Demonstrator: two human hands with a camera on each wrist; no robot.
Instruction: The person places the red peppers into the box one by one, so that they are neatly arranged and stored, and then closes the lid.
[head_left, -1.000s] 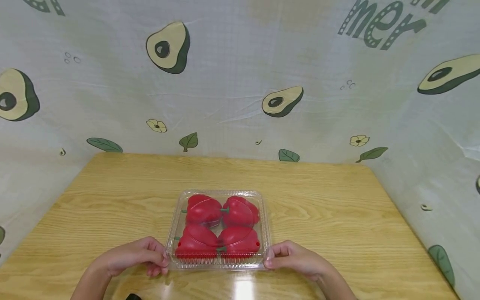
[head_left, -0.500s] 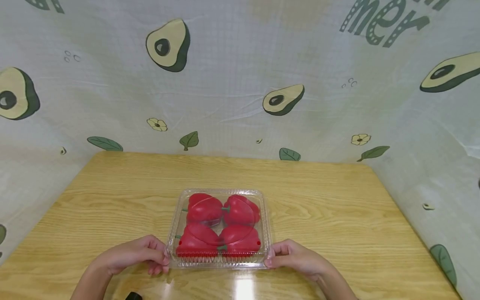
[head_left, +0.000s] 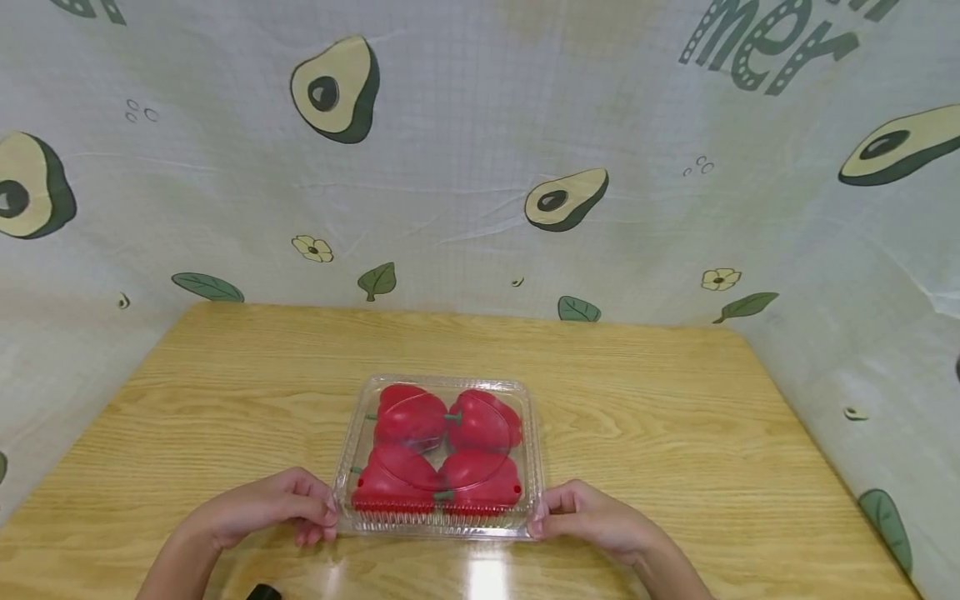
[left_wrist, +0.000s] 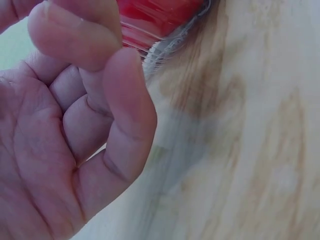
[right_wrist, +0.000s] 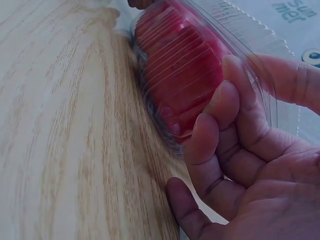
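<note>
A clear plastic clamshell box (head_left: 438,528) lies near the front of the table, its lid down, with several red bell peppers (head_left: 483,479) with green stems inside. At its front left corner my left hand (head_left: 279,508) pinches the rim between thumb and finger. My right hand (head_left: 588,518) grips the front right corner the same way. The right wrist view shows fingertips (right_wrist: 204,135) against the ribbed side, a red pepper (right_wrist: 180,75) behind it. Only a bit of the box shows past the curled fingers in the left wrist view.
The wooden table (head_left: 645,417) reaches back to a pale cloth (head_left: 450,125) printed with avocados and leaves, which also hangs at both sides. A small black object (head_left: 264,592) pokes in at the bottom edge, close to the left forearm.
</note>
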